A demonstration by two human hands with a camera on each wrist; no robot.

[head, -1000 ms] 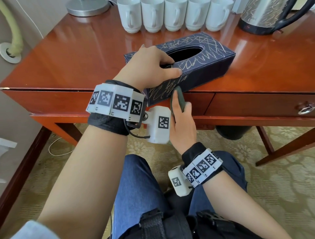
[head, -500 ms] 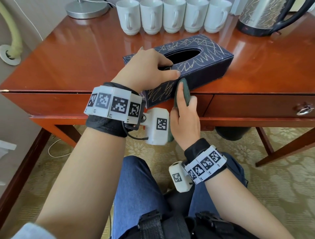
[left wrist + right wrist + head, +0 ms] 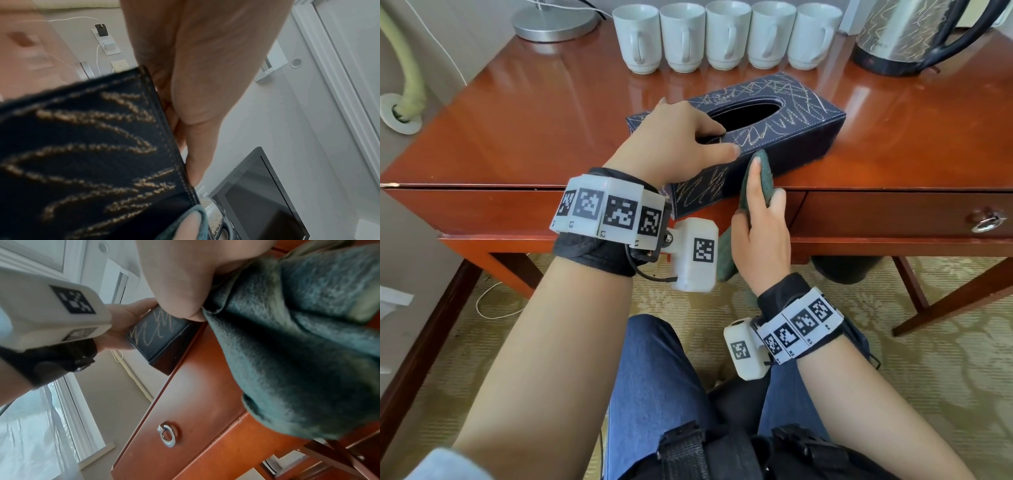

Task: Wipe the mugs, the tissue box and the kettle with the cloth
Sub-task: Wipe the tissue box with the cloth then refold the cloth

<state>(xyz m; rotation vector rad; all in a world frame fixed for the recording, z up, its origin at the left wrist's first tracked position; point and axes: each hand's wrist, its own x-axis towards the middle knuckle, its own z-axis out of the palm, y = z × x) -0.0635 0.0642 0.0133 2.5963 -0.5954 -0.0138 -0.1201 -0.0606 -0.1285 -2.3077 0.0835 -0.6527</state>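
Head view puts the dark navy tissue box with gold scribble stitching (image 3: 750,137) at centre frame, its near corner overhanging the edge of the glossy reddish wooden table (image 3: 517,113). The left hand (image 3: 681,137) clamps over the box's top, thumb on the near side. The right hand (image 3: 760,226) keeps a grip on the folded dark green cloth (image 3: 760,178), pressing it flat against the box's front face. Judging by this, the box is mid-wipe. Five white ceramic mugs (image 3: 727,37) line the upper frame, the steel kettle with black handle (image 3: 914,37) upper right, both apparently awaiting attention. The box's oval slot looks dark; no tissue shows.
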